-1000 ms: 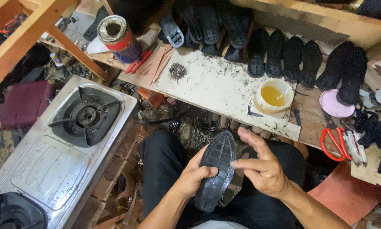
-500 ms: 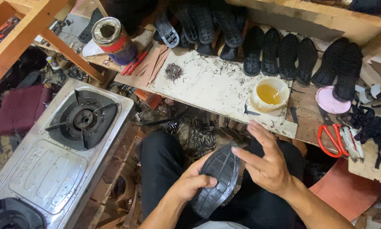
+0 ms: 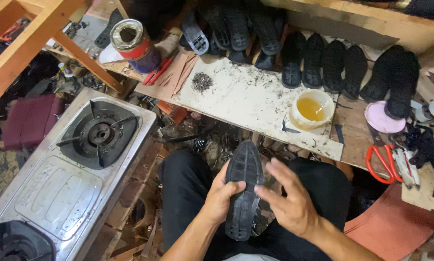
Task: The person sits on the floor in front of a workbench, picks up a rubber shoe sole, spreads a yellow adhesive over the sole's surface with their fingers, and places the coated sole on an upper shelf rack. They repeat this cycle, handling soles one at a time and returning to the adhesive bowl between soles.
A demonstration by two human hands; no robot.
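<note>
1. Since a second ago the black moulded rubber shoe sole [image 3: 244, 188] has turned from a slanted lie to nearly upright over the person's lap, its toe now pointing up toward the counter [image 3: 255, 104]. The right hand [image 3: 289, 200] has slid from the upper edge to the sole's right flank.
2. The left hand [image 3: 222, 198] grips the sole's left edge at mid-length, fingers [image 3: 232, 186] clenched around it with the thumb on the ribbed face.
3. The right hand's fingers [image 3: 280, 171] are spread and loose; their tips brush the right edge, grasping nothing firmly as far as I can see.
4. The sole hangs above the black trousers, just short of the counter's near edge, well apart from the row of black soles [image 3: 318, 60] at the back.
5. It looks light, and bendy rather than stiff. The ribbed tread should give good purchase, so slipping seems unlikely.
6. I would take it by the waist, where the left hand is; holding only the toe or heel would probably let it flop.
7. The shallow white bowl of amber liquid [image 3: 311, 109] and the red-handled scissors [image 3: 382, 164] lie where they were.
</note>
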